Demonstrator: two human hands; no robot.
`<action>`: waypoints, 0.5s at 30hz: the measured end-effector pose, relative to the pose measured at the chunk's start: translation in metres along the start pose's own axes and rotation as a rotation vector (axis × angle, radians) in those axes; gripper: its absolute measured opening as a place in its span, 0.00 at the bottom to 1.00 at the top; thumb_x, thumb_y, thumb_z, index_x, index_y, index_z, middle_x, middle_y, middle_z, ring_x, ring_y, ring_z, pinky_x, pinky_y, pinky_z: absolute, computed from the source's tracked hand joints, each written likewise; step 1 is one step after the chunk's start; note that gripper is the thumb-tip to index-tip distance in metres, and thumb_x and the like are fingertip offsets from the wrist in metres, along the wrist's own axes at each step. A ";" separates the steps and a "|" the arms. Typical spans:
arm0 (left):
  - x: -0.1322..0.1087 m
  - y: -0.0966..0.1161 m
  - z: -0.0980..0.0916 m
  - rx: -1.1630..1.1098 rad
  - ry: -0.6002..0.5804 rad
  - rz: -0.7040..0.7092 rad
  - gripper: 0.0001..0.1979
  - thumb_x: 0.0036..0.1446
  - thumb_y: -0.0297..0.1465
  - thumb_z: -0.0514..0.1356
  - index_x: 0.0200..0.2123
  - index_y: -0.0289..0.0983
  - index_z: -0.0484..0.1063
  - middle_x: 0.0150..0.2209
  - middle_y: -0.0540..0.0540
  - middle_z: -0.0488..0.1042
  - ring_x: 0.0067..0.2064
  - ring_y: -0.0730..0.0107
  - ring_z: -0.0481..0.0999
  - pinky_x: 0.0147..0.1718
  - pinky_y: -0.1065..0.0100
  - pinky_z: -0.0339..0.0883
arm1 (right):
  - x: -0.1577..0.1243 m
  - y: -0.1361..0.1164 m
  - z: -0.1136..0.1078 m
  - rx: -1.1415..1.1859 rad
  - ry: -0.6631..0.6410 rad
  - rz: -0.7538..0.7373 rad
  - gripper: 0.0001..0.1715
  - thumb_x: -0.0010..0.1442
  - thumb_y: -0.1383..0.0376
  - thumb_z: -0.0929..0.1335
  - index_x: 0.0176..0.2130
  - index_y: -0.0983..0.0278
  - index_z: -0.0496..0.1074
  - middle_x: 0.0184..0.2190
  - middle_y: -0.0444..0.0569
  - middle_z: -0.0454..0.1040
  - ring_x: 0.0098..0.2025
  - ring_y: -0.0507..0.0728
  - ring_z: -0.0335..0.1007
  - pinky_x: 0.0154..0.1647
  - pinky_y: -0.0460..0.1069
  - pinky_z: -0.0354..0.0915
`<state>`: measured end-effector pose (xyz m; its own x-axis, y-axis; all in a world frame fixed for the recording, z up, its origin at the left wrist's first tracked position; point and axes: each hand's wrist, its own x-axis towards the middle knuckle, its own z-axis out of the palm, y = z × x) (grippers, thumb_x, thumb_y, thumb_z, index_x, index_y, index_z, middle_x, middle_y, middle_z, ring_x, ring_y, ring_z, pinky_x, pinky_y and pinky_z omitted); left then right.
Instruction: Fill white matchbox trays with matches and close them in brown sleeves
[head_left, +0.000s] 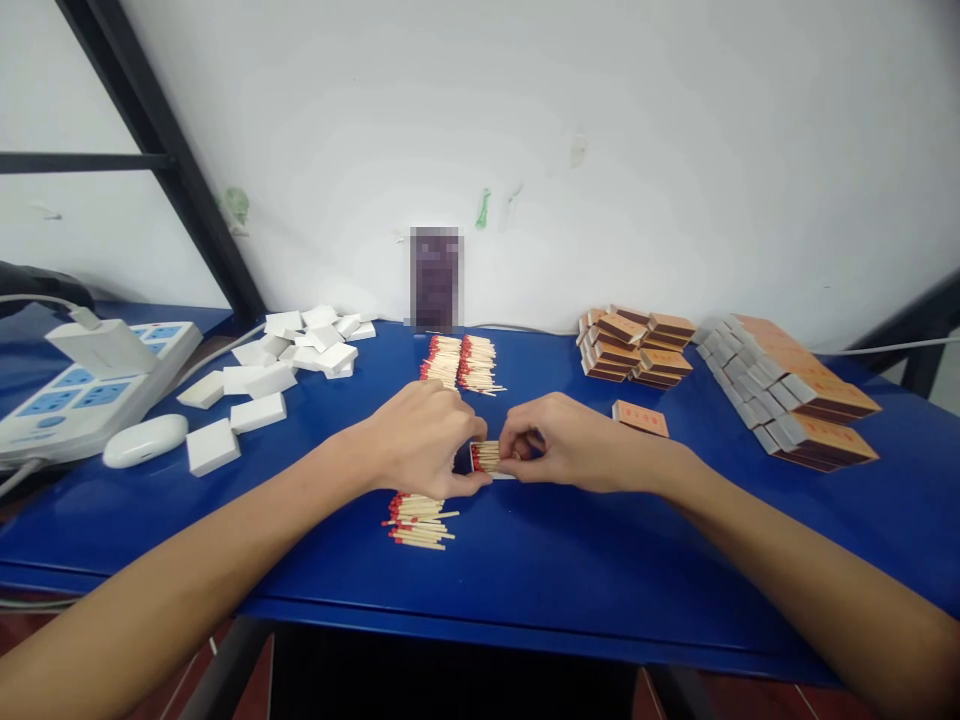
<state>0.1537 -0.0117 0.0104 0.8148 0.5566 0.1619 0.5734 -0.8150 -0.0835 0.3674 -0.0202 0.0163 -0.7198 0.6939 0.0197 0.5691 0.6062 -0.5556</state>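
A small white matchbox tray (504,476) lies on the blue table between my hands, with red-headed matches (486,457) in it. My left hand (431,440) grips the tray's left end, thumb at the near side and fingers at the far side. Over the right end, my right hand (562,440) has its thumb and fingertips pinched at the match ends; the exact contact is partly hidden by the fingers. Just in front of my left hand is a loose pile of matches (421,522). Two more match piles (444,358) lie beyond the hands.
White trays (259,380) are scattered at the back left, near a power strip (97,390) and a white oval case (145,441). Stacked matchboxes (637,345) stand at the back right, with a long row of matchbox sleeves (795,380) farther right. One matchbox (640,418) lies beyond my right wrist.
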 end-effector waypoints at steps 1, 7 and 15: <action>0.000 0.000 0.000 0.000 -0.002 -0.003 0.16 0.51 0.46 0.60 0.33 0.40 0.77 0.25 0.48 0.75 0.29 0.63 0.74 0.30 0.63 0.60 | 0.000 -0.001 0.001 0.009 -0.007 -0.013 0.07 0.56 0.63 0.68 0.29 0.64 0.74 0.23 0.41 0.68 0.24 0.48 0.59 0.26 0.45 0.55; 0.000 0.001 -0.002 -0.003 -0.022 -0.011 0.17 0.52 0.46 0.59 0.33 0.39 0.78 0.25 0.47 0.75 0.30 0.62 0.75 0.31 0.63 0.60 | 0.010 0.024 0.001 -0.107 0.282 0.071 0.09 0.60 0.64 0.65 0.32 0.65 0.73 0.21 0.41 0.65 0.23 0.49 0.56 0.27 0.46 0.54; -0.001 0.001 -0.002 -0.007 -0.010 0.001 0.16 0.52 0.45 0.60 0.31 0.39 0.77 0.24 0.48 0.74 0.28 0.64 0.73 0.29 0.64 0.58 | 0.040 0.060 0.017 -0.316 0.408 0.060 0.10 0.62 0.64 0.65 0.40 0.66 0.74 0.29 0.47 0.70 0.31 0.52 0.63 0.34 0.47 0.56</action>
<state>0.1535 -0.0132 0.0121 0.8162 0.5575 0.1519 0.5720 -0.8167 -0.0765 0.3660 0.0369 -0.0301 -0.5045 0.7882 0.3525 0.7425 0.6044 -0.2887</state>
